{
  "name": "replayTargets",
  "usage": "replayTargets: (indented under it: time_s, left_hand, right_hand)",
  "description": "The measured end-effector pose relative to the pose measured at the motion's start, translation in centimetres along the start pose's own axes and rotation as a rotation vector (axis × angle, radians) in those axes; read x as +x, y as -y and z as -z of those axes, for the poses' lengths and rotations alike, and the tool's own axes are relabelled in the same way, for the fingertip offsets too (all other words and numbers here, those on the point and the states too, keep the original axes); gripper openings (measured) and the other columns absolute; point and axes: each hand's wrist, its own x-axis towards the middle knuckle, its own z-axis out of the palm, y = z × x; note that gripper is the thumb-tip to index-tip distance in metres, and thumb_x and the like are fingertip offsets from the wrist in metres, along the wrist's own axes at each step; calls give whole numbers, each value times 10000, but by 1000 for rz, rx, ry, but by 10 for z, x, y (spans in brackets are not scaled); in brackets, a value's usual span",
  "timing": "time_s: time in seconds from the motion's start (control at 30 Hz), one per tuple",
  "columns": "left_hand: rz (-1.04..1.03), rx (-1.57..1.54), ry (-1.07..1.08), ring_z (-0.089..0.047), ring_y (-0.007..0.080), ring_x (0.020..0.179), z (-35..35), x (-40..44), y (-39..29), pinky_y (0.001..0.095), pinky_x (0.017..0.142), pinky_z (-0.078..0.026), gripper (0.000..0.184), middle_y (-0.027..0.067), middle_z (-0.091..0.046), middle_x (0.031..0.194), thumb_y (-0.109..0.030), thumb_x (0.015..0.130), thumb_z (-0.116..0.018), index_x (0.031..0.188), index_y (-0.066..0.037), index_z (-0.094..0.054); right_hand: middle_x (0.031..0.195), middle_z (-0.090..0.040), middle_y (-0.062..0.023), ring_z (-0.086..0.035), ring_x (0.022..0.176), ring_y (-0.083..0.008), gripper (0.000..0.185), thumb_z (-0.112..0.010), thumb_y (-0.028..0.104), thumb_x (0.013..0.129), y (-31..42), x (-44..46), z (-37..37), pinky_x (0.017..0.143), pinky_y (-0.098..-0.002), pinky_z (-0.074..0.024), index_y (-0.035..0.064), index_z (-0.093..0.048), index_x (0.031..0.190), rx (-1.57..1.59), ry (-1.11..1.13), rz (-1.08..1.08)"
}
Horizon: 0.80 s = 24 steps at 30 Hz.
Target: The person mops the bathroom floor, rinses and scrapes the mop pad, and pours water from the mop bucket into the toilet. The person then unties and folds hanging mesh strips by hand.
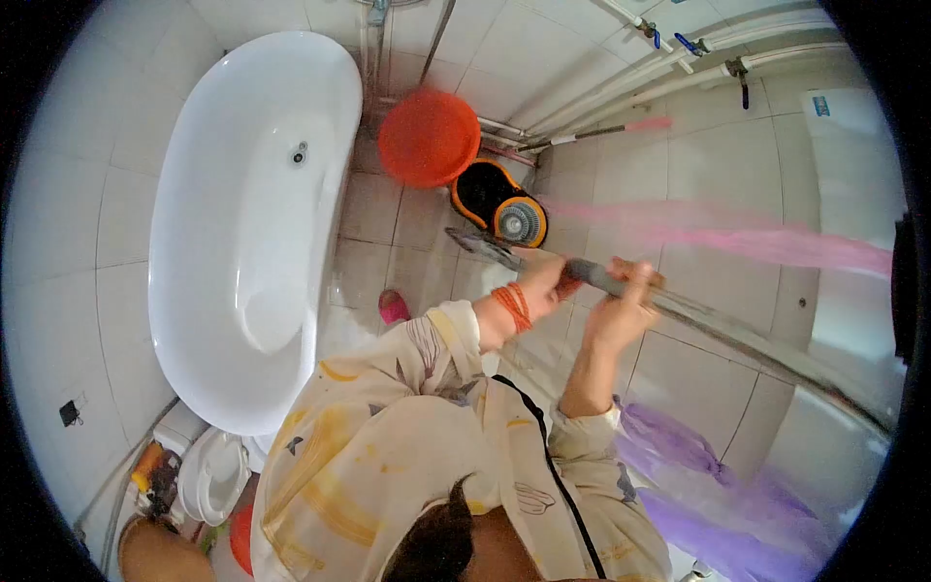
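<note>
A long pole (599, 278) is held slantwise in front of the patterned garment (388, 436). It is wrapped by the left hand (541, 278), whose wrist is ringed with orange bands (511, 308); by the right hand (621, 315), raised near the left, it is likewise gripped with curled fingers.

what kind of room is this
Most likely a bathroom: there is a white bathtub with a drain, the walls are tiled, and pipes with blue-handled valves run along one side.

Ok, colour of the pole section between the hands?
The pole section is grey; best seen in the head view.
</note>
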Motion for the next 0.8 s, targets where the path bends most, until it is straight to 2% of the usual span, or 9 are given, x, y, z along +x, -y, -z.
replayTargets:
  time_s: [0.07,0.17,0.23,0.27,0.37,0.43,0.57,0.7,0.8]
  left_hand:
    - [14,25,-240,-567,180,743,-2,-13,-42,292,712,-513,199,56,-564,873,-204,935,-423,965,-38,-529]
    - [143,193,-382,-570,191,751,38,19,-66,309,671,-533,223,54,-561,862,-249,935,-432,973,-52,-531]
    - [164,257,-382,-571,188,748,35,29,-73,305,653,-535,213,54,-568,862,-246,926,-450,974,-55,-532]
    - [189,322,-388,-572,185,744,35,33,-73,300,636,-537,204,54,-576,863,-243,918,-467,975,-59,-533]
    - [154,378,-283,-576,179,728,52,59,-68,297,642,-537,206,53,-587,880,-241,911,-477,971,-54,-537]
    - [178,465,-361,-579,164,735,38,47,-71,294,646,-527,198,53,-594,903,-232,910,-473,967,-57,-545]
    - [117,415,-365,-580,146,713,37,30,-59,262,603,-503,194,45,-598,849,-227,914,-466,964,-62,-554]
    - [120,243,-328,-582,153,757,12,2,-36,266,659,-511,168,42,-591,860,-179,905,-482,930,-34,-563]
    - [121,-5,-130,-578,169,813,-12,-11,-21,291,727,-504,145,53,-590,887,-147,907,-475,919,-28,-557]
  right_hand:
    - [688,-533,-78,-523,678,-171,198,-547,147,876,-24,-8,-10,761,-342,-439,25,-474,738,-31,48,-109]
    - [755,-566,-92,-529,740,-166,152,-547,127,876,-60,-18,-16,784,-333,-423,21,-498,777,-152,168,-156]
    - [805,-578,-92,-528,788,-161,154,-537,133,885,-64,-29,-21,796,-326,-412,16,-506,790,-207,63,-85]
    - [842,-579,-93,-526,826,-162,167,-541,155,888,-64,-33,-21,820,-320,-402,8,-514,814,-115,-15,-177]
    - [882,-577,-94,-524,867,-164,166,-537,160,893,-66,-36,-18,844,-311,-390,4,-514,841,-234,-2,-106]
    - [899,-577,-96,-523,879,-164,163,-534,161,896,-86,-45,-14,855,-315,-386,3,-513,858,-220,-28,-135]
    - [883,-561,-82,-522,902,-180,149,-519,162,904,-82,-63,-9,898,-340,-369,22,-499,859,-158,-20,-226]
    - [806,-526,-62,-522,873,-192,156,-503,160,910,-27,-46,1,912,-387,-360,52,-470,803,-28,-52,-179]
    - [741,-486,-52,-507,820,-197,182,-501,153,905,2,-12,16,909,-436,-351,77,-435,753,168,-23,-118]
